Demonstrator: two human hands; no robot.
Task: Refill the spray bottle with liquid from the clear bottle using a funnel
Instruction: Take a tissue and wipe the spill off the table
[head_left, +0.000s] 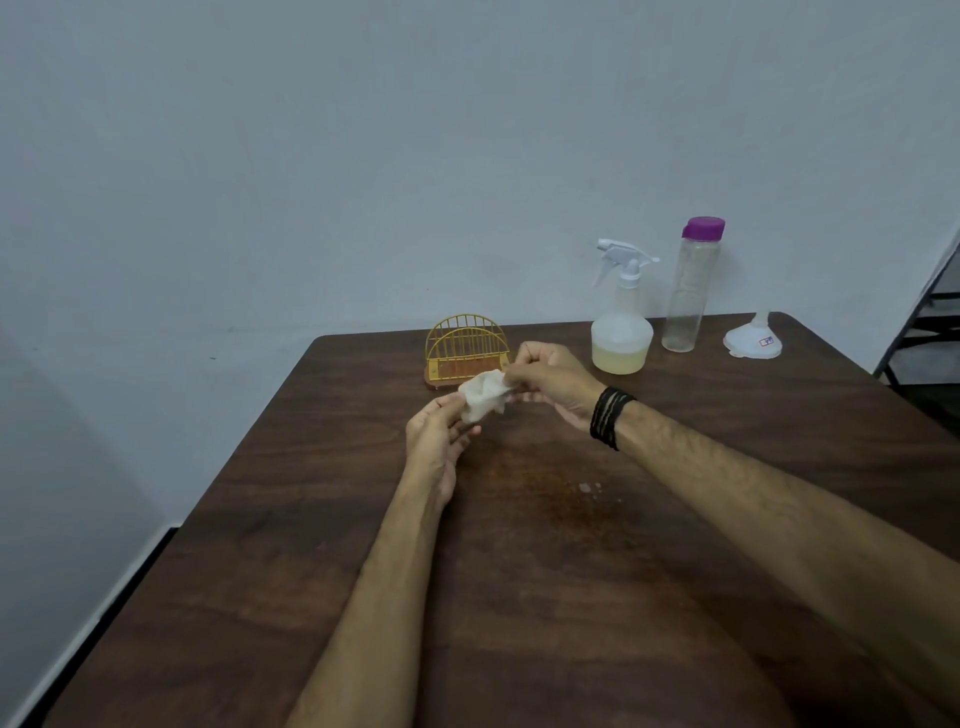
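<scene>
A white spray bottle (622, 332) with its trigger head on stands at the back of the table, pale yellow liquid in its lower part. To its right stands a tall clear bottle (690, 291) with a purple cap, looking empty. A white funnel (752, 340) lies mouth down further right. Both hands are over the table's middle, holding one crumpled white tissue (482, 397) between them. My left hand (439, 436) grips its lower edge and my right hand (550, 384), with black bands at the wrist, pinches its upper right corner.
A yellow wire napkin holder (465, 345) stands just behind the hands. A few small droplets (589, 488) lie on the dark wooden table (519, 597). The wall is close behind, and a dark chair frame (930, 322) shows at the far right.
</scene>
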